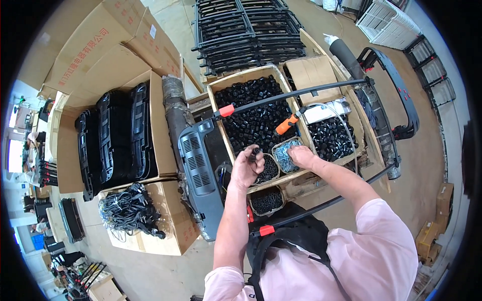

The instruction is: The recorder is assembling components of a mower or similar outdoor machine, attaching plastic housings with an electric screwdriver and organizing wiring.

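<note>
My left hand (245,170) is closed round a small black plastic part (255,154), held up above a tub of small dark screws (269,169). My right hand (303,156) reaches into a tub of silver screws (285,156); its fingers are curled down and their tips hidden, so what they grip does not show. Beyond both hands is a wooden bin of glossy black plastic parts (253,100). An orange power screwdriver (287,124) lies at that bin's right edge. A black frame with red end pieces (296,95) stretches across the bins, joined to a dark grey vented panel (198,165) on the left.
More black parts (329,138) fill a bin on the right, beside a white box (326,111). Nearer me sits another tub of dark screws (267,201). Cartons (165,120) with black panels and a cable bundle (131,209) stand left. Stacked black frames (246,35) are behind.
</note>
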